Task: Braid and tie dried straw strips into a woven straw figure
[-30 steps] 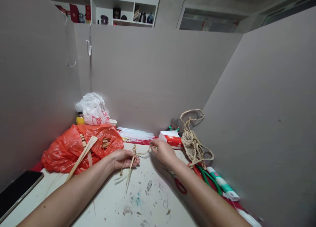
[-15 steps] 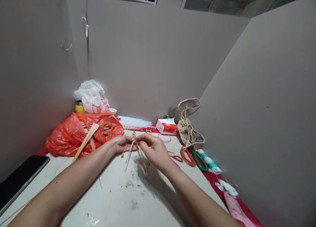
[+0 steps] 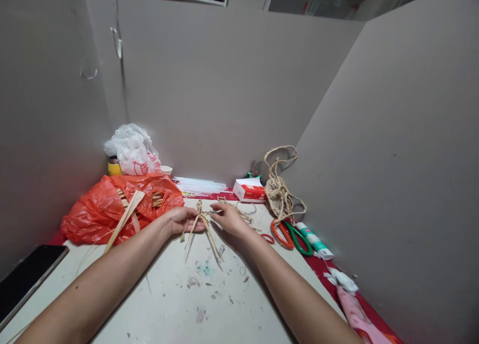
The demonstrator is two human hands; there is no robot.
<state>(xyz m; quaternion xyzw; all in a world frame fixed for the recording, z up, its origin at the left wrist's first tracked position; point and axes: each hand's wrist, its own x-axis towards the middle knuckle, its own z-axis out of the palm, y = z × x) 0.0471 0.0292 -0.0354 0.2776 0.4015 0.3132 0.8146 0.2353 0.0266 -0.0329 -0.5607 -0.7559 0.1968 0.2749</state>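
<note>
A small figure of tan straw strips (image 3: 201,224) lies on the stained white table (image 3: 194,294), its loose ends fanning toward me. My left hand (image 3: 182,220) is closed on its left side, fingers curled round the strips. My right hand (image 3: 229,218) pinches the thin twine at the figure's right side, where a strand runs off toward the back.
An orange plastic bag (image 3: 108,209) with straw strips sits at the left, a white bag (image 3: 130,150) and yellow jar (image 3: 113,166) behind it. A dark phone (image 3: 26,279) lies near left. Right side: red-white box (image 3: 250,189), twine bundle (image 3: 279,194), orange and green scissors (image 3: 290,234), glue tube (image 3: 312,239).
My right hand, first out to the right pulling twine, came in to the figure, then shifted slightly right, pinching the strand. The view tilted downward.
</note>
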